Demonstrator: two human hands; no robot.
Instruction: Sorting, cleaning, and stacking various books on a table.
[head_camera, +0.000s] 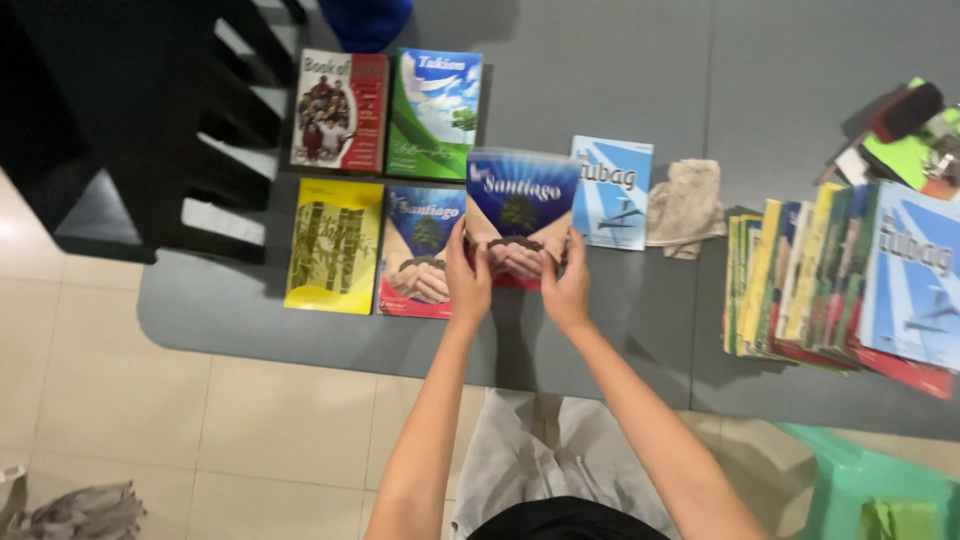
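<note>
Both hands clamp the blue book's lower edge, left hand (467, 283) & right hand (566, 290), holding blue book (520, 215) tilted up over the grey table (620, 90), just at 3 o'clock of its twin book (420, 252). Step looks like laying it into the row; next move prob needs it lowered flat between twin & light-blue book (611, 192) w/o overlap

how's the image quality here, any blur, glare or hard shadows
Head view: soft all over, and the book held by the left hand and right hand is slightly smeared; mild sheen on the glossy covers but no strong glare; dark shadow under the chair at upper left; the book stack at right looks stretched toward the edge.
</note>
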